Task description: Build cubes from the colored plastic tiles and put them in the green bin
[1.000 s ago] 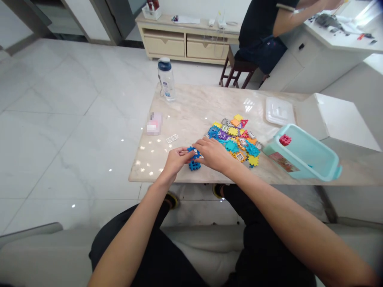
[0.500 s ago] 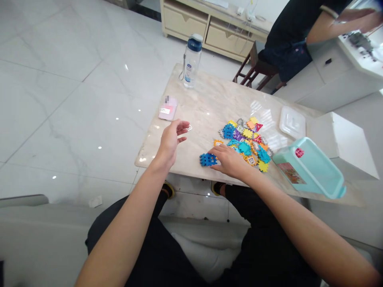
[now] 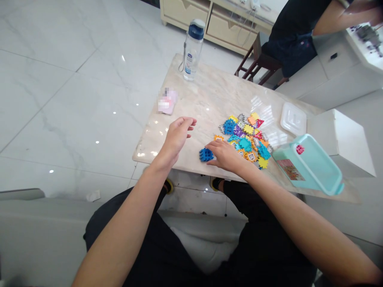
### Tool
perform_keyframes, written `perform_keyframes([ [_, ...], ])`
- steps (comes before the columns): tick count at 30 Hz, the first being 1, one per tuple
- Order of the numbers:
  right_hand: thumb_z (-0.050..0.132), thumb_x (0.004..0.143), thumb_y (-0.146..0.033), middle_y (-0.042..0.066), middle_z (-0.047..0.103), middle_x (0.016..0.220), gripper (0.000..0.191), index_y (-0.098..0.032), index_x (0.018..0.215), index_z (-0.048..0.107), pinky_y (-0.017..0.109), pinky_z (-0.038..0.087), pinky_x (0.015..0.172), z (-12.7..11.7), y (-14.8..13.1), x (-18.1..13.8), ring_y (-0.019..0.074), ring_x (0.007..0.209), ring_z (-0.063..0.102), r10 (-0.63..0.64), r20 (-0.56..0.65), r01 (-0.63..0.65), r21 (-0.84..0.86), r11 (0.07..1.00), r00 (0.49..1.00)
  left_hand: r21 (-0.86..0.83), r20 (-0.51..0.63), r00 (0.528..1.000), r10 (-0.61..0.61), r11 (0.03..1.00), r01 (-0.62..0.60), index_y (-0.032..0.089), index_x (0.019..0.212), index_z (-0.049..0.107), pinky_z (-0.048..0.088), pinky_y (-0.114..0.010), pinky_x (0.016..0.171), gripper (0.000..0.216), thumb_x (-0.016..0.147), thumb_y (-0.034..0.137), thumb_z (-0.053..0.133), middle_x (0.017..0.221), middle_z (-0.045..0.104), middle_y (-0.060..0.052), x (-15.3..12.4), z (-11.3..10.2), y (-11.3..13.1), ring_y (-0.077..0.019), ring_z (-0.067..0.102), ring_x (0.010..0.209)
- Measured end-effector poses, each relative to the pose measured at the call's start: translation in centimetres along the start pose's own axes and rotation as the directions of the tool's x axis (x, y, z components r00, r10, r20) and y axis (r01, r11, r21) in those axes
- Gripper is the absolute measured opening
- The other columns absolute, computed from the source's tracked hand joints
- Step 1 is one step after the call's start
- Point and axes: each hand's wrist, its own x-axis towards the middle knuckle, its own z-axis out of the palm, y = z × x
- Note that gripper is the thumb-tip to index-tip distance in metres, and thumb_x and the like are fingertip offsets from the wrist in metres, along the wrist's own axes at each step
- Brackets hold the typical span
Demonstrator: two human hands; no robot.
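My right hand [image 3: 223, 154] has its thumb and fingers closed on a blue interlocking block [image 3: 206, 155] with notched edges and a grid-like opening. This block rests at the near side of the table. My left hand [image 3: 181, 131] is held over the table to the left, thumb and fingers pinched together. The small white window piece seen in those fingers earlier is now hidden behind them. Just beyond my right hand lies a loose pile of interlocking pieces [image 3: 245, 143] in blue, yellow, orange, purple, red and grey, some with white window inserts.
A clear water bottle [image 3: 193, 54] with a blue cap stands at the far left of the marble-look table [image 3: 206, 95]. Nearer is a pink, partly blurred item [image 3: 168, 103]. On the right are a clear lid [image 3: 293, 118], a teal bin [image 3: 317, 171] and a white box [image 3: 353, 143]. Another person sits beyond.
My left hand has turned and shifted slightly right, and the white window piece has gone out of sight. The blue block has turned a little in my right hand. The view has tilted slightly.
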Motion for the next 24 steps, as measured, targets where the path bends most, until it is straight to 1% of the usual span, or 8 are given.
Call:
perform_keyframes([
  [3, 0.086, 0.098, -0.042, 0.019, 0.075, 0.137, 0.049, -0.015, 0.137, 0.072, 0.049, 0.052, 0.109, 0.0, -0.1, 0.1, 0.0373, 0.13, 0.066, 0.0, -0.01, 0.0, 0.009, 1.0, 1.0, -0.001, 0.008, 1.0, -0.007, 1.0, 0.007, 0.023, 0.099, 0.077, 0.053, -0.035, 0.09, 0.021, 0.097, 0.04, 0.065, 0.125, 0.08, -0.009, -0.1, 0.0, 0.0, -0.0245, 0.071, 0.116],
  [6, 0.082, 0.101, -0.041, 0.019, 0.077, 0.133, 0.043, -0.015, 0.134, 0.075, 0.048, 0.051, 0.108, 0.1, -0.3, 0.2, 0.0361, 0.128, 0.067, -0.006, -0.004, 0.006, 0.003, 1.0, 1.0, -0.017, -0.004, 1.0, -0.014, 1.0, 0.014, 0.022, 0.099, 0.077, 0.053, -0.035, 0.09, 0.021, 0.096, 0.039, 0.064, 0.125, 0.08, -0.009, 0.1, -0.1, -0.1, -0.0244, 0.071, 0.116],
  [10, 0.082, 0.101, -0.039, 0.018, 0.077, 0.131, 0.036, -0.015, 0.128, 0.077, 0.046, 0.052, 0.105, 0.2, -0.6, 0.4, 0.0348, 0.124, 0.068, 0.001, 0.015, -0.001, -0.028, 1.0, 1.0, -0.035, -0.016, 1.0, -0.024, 0.999, 0.023, 0.022, 0.098, 0.077, 0.054, -0.036, 0.09, 0.02, 0.095, 0.038, 0.065, 0.125, 0.08, -0.009, 0.3, -0.2, -0.3, -0.0243, 0.071, 0.115],
  [17, 0.084, 0.1, -0.039, 0.017, 0.078, 0.126, 0.034, -0.014, 0.123, 0.079, 0.044, 0.051, 0.104, 0.2, -1.2, 0.8, 0.0349, 0.123, 0.067, 0.036, 0.034, -0.033, -0.076, 0.997, 0.999, -0.019, -0.002, 1.0, -0.015, 1.0, 0.015, 0.022, 0.098, 0.077, 0.053, -0.034, 0.088, 0.019, 0.095, 0.038, 0.066, 0.124, 0.081, -0.008, 0.0, 0.1, -0.1, -0.0236, 0.071, 0.114],
  [24, 0.085, 0.099, -0.041, 0.015, 0.079, 0.12, 0.031, -0.017, 0.118, 0.08, 0.041, 0.051, 0.1, 0.0, -1.3, 1.1, 0.0329, 0.119, 0.067, 0.063, 0.049, -0.058, -0.084, 0.995, 0.997, -0.011, -0.003, 1.0, -0.027, 1.0, 0.027, 0.023, 0.099, 0.076, 0.053, -0.034, 0.088, 0.017, 0.094, 0.036, 0.067, 0.124, 0.08, -0.008, -0.1, 0.2, -0.2, -0.0236, 0.071, 0.114],
])
